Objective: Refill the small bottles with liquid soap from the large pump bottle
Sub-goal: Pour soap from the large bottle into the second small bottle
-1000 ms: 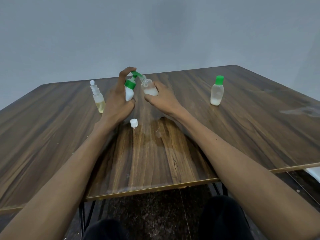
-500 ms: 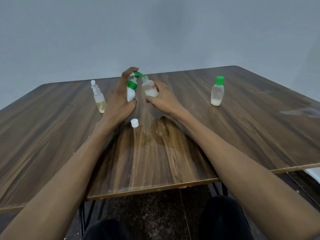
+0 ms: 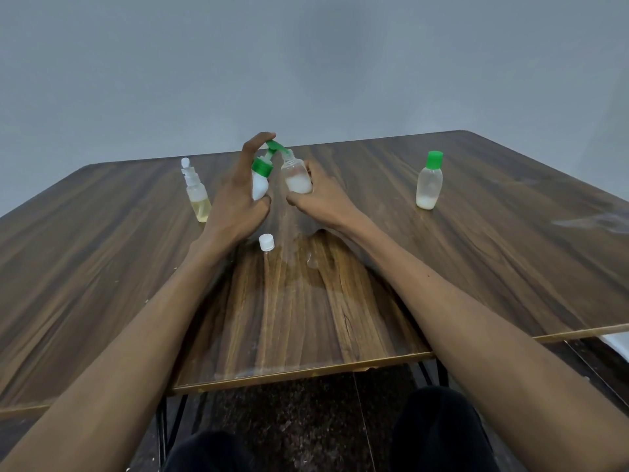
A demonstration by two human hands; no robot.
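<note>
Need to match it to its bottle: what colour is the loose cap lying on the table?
White; the loose cap shows clearly in the head view, near the left hand.

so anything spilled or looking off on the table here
Yes: a wet, glossy patch spreads over the table just below the hands, beside the loose white cap. It looks like spilled liquid. A pale smear also marks the far right edge.

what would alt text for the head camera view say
A person's left hand presses a green-topped pump bottle whose spout meets the mouth of a small bottle held by the right hand, over a wooden table. A white cap lies nearby.
</note>
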